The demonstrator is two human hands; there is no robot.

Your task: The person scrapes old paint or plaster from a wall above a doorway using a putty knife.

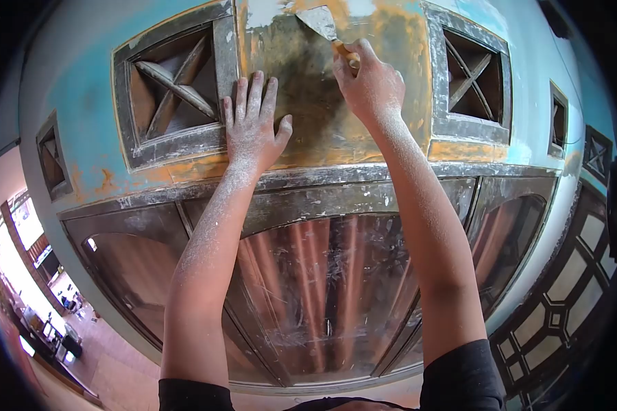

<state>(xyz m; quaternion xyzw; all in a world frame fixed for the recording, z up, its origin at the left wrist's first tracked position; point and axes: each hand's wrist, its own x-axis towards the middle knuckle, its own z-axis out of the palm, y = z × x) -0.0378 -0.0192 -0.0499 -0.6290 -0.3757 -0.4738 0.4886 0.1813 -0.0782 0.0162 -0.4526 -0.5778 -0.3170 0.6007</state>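
Observation:
My right hand (371,85) is closed round the yellowish handle of a putty knife (317,22). Its wide metal blade points up and to the left, against or very near the upper part of the scraped wall (301,89). That patch is brown and ochre, with whitish remains of paint along its top. Lower and to the left, my left hand (253,127) lies flat on the wall with its fingers spread, beside the frame of the left vent (175,85). Pale dust coats both hands and forearms.
A second wooden vent (472,77) with crossed slats is at the right. Below the wall patch runs a chipped wooden ledge (322,177), above glazed panels with pinkish curtains (315,288). A dark lattice door (562,301) stands right; a tiled floor (116,370) shows lower left.

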